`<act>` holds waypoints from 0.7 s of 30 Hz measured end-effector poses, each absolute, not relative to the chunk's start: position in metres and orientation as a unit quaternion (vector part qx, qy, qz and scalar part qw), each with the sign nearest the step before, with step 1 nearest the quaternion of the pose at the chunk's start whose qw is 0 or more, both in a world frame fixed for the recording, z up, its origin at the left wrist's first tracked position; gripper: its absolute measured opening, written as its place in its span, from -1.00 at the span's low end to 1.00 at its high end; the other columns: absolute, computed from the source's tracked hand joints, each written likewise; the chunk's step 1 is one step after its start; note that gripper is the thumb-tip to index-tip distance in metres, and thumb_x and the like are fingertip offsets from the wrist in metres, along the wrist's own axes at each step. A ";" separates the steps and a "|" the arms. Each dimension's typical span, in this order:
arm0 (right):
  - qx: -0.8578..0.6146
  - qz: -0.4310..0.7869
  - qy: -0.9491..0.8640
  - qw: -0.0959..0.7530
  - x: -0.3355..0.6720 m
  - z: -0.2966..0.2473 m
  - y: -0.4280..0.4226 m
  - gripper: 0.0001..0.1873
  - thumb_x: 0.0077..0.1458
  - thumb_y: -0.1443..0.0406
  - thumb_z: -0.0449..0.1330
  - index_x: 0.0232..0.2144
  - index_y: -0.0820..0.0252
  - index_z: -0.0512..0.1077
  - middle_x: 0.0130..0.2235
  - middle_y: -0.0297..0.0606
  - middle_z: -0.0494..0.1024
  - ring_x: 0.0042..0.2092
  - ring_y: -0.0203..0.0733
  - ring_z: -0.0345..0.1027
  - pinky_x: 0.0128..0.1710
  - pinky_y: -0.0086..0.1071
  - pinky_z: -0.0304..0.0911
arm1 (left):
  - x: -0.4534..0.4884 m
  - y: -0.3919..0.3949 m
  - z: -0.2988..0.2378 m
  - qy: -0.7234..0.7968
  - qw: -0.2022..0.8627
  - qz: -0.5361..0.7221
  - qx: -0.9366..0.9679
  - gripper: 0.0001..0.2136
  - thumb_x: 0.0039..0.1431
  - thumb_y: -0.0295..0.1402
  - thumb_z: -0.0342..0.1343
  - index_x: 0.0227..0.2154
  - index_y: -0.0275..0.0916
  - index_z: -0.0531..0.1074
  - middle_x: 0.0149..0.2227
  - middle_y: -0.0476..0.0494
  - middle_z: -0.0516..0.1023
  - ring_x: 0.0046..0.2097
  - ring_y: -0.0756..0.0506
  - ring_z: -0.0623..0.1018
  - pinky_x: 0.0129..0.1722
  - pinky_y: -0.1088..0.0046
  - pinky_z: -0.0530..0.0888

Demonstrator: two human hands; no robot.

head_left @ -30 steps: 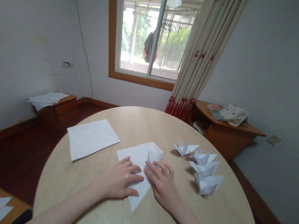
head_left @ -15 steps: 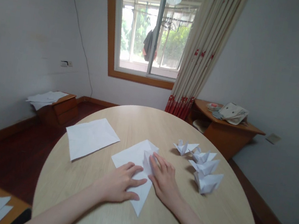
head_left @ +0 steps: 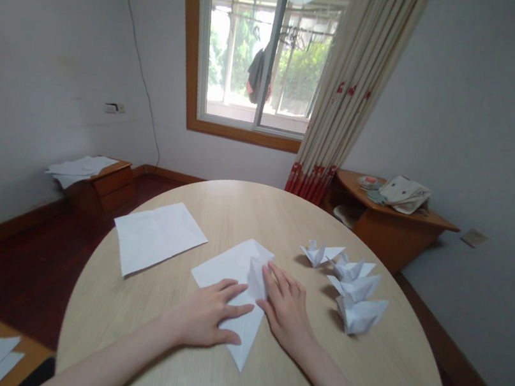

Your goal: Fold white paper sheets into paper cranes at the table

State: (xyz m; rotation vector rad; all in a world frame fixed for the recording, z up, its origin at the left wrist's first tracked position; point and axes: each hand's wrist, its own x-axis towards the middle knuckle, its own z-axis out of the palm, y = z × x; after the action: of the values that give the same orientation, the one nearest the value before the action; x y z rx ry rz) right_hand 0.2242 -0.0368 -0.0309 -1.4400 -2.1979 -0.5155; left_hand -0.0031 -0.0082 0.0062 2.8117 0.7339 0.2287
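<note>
Pressing part-folded white paper sheet under our spread, separate left hand and right hand. Right of them, four white paper birds seem finished; beyond left hand, flat rectangular white paper looks unfolded.

White paper sheet, partly folded, lying flat. Spread fingers of the left hand rest across it; broad end extends beyond them, narrow tip nearer the wearer than the thumb. Folded flap against fingertips of the right hand.
</note>
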 end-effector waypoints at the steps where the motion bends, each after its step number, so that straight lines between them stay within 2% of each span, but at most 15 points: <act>1: -0.525 -0.191 -0.797 0.229 0.224 -0.031 -0.037 -0.42 0.28 0.26 -0.03 0.30 0.22 -0.01 0.22 -0.01 0.26 0.17 0.03 0.10 0.08 -0.13 0.02 | -0.003 -0.008 0.006 0.251 0.114 0.079 0.958 -0.43 0.12 -0.02 0.16 0.17 -0.08 0.29 0.27 -0.30 0.19 0.23 -0.36 0.24 0.14 0.03 0.29; 12: -0.535 -0.186 -0.790 0.234 0.223 -0.030 -0.035 -0.44 0.29 0.27 -0.04 0.30 0.17 -0.02 0.20 -0.01 0.31 0.16 0.02 0.15 0.06 -0.11 0.04 | -0.002 -0.010 0.003 0.289 0.149 0.079 0.942 -0.40 0.05 0.02 0.20 0.15 -0.07 0.33 0.26 -0.28 0.21 0.24 -0.36 0.21 0.12 0.03 0.32; 21: -0.544 -0.178 -0.788 0.227 0.227 -0.031 -0.034 -0.44 0.26 0.27 -0.02 0.28 0.17 0.04 0.20 -0.02 0.29 0.17 0.02 0.13 0.06 -0.11 0.07 | -0.002 -0.007 0.003 0.296 0.124 0.089 0.943 -0.39 0.06 0.05 0.17 0.15 -0.07 0.32 0.25 -0.25 0.24 0.21 -0.35 0.25 0.11 0.04 0.32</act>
State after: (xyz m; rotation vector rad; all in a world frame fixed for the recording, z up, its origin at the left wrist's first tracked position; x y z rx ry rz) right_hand 0.2270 -0.0342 -0.0311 -1.4985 -2.1723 -0.4902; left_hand -0.0020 -0.0072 0.0030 2.7483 0.8643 0.2585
